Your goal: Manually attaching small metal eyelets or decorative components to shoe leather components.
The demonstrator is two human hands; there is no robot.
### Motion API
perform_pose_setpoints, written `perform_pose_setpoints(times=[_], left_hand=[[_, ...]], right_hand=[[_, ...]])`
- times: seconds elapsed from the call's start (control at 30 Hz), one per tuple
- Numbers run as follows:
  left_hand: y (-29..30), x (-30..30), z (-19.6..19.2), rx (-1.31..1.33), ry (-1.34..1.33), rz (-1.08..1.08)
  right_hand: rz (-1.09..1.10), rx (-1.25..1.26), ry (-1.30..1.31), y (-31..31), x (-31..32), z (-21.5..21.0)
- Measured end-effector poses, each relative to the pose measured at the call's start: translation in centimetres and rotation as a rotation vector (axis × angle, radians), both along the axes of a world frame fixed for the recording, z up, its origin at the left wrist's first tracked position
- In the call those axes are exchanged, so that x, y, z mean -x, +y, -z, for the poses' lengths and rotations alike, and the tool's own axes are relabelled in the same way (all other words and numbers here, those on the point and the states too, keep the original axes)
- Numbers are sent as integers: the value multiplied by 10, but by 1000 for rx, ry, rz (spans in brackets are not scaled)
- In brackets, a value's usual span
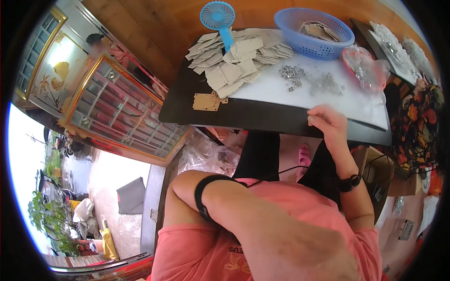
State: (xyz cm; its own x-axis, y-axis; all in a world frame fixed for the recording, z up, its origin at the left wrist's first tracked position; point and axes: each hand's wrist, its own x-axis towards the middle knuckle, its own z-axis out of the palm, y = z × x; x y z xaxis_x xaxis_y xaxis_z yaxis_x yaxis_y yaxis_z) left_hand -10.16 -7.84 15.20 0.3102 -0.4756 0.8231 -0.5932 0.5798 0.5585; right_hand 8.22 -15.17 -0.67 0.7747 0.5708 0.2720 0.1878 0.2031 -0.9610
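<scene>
At the near edge of the black table, my right hand is raised with its fingers curled in and the thumb against them. Whatever lies between the fingertips, if anything, is too small to make out. My left arm crosses over my chest, and my left hand is a blur at the lower edge with its fingers hidden. Beyond my right hand, small clear pieces and small shiny pieces lie on a white sheet. Stacks of beige cards stand left of them, beside a brown card.
A blue handheld fan stands among the cards. Behind the sheet is a blue plastic basket with cards inside. To its right sits a red dish under a clear plastic bag. A cardboard box is at lower right.
</scene>
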Motion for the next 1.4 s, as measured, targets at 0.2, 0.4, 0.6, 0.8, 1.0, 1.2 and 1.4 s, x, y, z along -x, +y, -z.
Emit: perform_pose_setpoints(times=[0.2,0.4,0.6,0.8,1.0,1.2,1.4], left_hand=[[89,3,13,-338,188,109],[238,-4,82,-1005,135,-1863],[307,2,100,-1104,379,-1615],[330,5,104,-1183,616,-1586],[337,7,114,-906,759,-1758],[339,-4,97,-659,1022,-1639],[333,3,74,-594,1337,-1501]], right_hand=[[-22,1,1,1,1,-3],[13,80,-72,-2,3,-6],[26,84,-161,-1,3,-6],[54,130,-204,-3,4,-7],[69,134,-258,-2,5,-7],[49,127,-231,-4,6,-7],[45,79,-242,-4,6,-6]])
